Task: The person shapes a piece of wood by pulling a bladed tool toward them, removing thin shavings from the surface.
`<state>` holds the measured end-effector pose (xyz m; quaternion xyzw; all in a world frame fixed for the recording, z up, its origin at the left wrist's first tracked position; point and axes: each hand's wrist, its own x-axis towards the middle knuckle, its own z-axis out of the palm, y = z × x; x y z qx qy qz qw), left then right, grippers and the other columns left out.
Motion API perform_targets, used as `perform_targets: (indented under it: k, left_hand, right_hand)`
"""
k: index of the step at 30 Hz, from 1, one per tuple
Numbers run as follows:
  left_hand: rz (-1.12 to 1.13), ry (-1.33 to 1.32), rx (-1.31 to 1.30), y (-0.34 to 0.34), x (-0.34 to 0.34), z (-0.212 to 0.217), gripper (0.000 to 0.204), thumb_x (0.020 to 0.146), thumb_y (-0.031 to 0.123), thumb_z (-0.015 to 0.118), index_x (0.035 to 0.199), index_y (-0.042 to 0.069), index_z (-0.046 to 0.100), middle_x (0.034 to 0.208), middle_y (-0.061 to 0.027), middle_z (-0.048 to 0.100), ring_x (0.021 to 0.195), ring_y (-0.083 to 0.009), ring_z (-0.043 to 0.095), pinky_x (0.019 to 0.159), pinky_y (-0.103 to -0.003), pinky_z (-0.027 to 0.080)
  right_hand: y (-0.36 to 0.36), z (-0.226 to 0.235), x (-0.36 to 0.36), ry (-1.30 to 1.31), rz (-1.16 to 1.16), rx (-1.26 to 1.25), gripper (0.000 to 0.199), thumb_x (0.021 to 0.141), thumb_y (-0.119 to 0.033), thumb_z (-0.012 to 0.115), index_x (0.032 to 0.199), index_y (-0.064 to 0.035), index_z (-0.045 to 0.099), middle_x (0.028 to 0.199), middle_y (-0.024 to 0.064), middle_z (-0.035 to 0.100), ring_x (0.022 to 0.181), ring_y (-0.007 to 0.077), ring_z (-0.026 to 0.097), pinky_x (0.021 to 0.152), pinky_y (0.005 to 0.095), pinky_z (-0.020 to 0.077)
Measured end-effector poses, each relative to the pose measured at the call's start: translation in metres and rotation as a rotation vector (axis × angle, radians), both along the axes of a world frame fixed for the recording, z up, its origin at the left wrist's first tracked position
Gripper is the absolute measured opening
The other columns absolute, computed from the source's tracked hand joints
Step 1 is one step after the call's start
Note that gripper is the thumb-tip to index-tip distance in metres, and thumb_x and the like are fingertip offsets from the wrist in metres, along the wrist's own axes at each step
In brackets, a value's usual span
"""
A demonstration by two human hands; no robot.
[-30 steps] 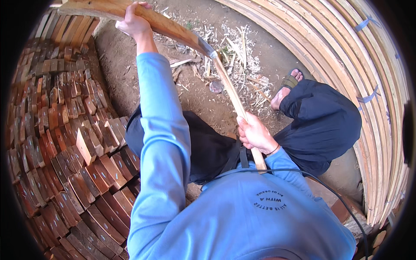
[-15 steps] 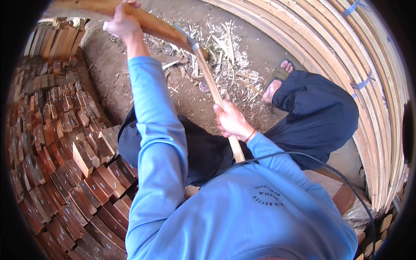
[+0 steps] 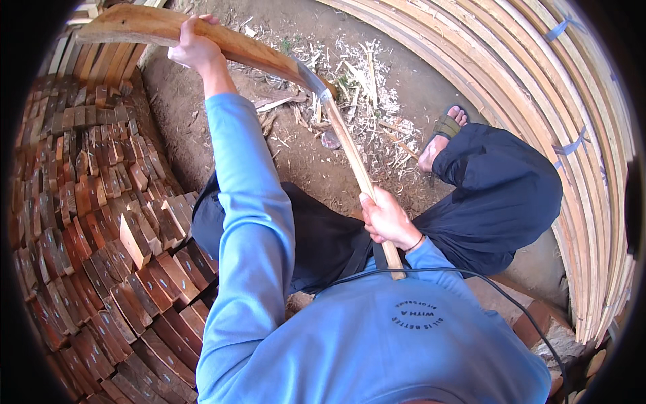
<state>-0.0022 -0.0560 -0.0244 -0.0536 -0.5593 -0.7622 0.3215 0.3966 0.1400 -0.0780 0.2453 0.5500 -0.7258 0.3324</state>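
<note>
My left hand (image 3: pixel 196 48) grips a thick, curved piece of pale brown wood (image 3: pixel 145 23), held out ahead and to the left. Its fingers wrap over the near edge. My right hand (image 3: pixel 389 219) is closed around a straight, light wooden handle (image 3: pixel 351 149) that slants from near my chest up toward the curved wood. Where the two meet sits a grey metal part (image 3: pixel 311 79). I cannot tell whether it is a blade resting on the wood or a fitting joining both.
Stacked small wooden blocks (image 3: pixel 128 303) fill the left side. Wood shavings (image 3: pixel 373 94) lie scattered on the dirt ground ahead. Long bent wooden strips (image 3: pixel 538 101), tied with blue bands, curve along the right. A black cable (image 3: pixel 498 279) crosses my shirt; my sandalled foot (image 3: pixel 441 138) is at right.
The curved wood, the handle and both hands sit lower and farther right in the picture, as does much of the surroundings. The curved wood's far left end now shows. Both grips hold.
</note>
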Motion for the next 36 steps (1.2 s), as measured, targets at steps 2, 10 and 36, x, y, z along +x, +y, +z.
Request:
perform_targets:
  k: [2,10,36]
  left_hand:
    - [-0.024,0.050,0.003,0.022,0.016,0.000,0.022,0.080,0.003,0.061,0.083,-0.019,0.058,0.074,-0.0270,0.066,0.060,-0.0339,0.067,0.059,-0.043,0.059]
    - [-0.064,0.026,-0.011,0.011,0.000,0.004,0.025,0.079,0.004,0.062,0.088,-0.019,0.059,0.074,-0.0271,0.067,0.060,-0.0332,0.067,0.061,-0.042,0.059]
    - [-0.123,0.014,-0.004,0.046,-0.011,-0.002,0.026,0.078,0.004,0.063,0.086,-0.020,0.054,0.073,-0.0268,0.065,0.061,-0.0332,0.066,0.061,-0.044,0.058]
  right_hand:
    - [0.004,-0.010,-0.019,-0.045,-0.004,0.036,0.018,0.111,-0.025,0.044,0.103,-0.0088,0.045,0.061,-0.0026,0.042,0.040,0.0092,0.040,0.034,0.0278,0.0359]
    - [0.018,-0.007,0.002,-0.113,-0.013,-0.030,0.020,0.110,-0.024,0.045,0.098,-0.0089,0.045,0.061,-0.0009,0.045,0.040,0.0107,0.045,0.034,0.0300,0.0371]
    - [0.013,-0.023,-0.052,-0.040,-0.025,0.025,0.019,0.111,-0.027,0.043,0.101,-0.0104,0.045,0.062,-0.0033,0.042,0.041,0.0093,0.041,0.034,0.0279,0.0346]
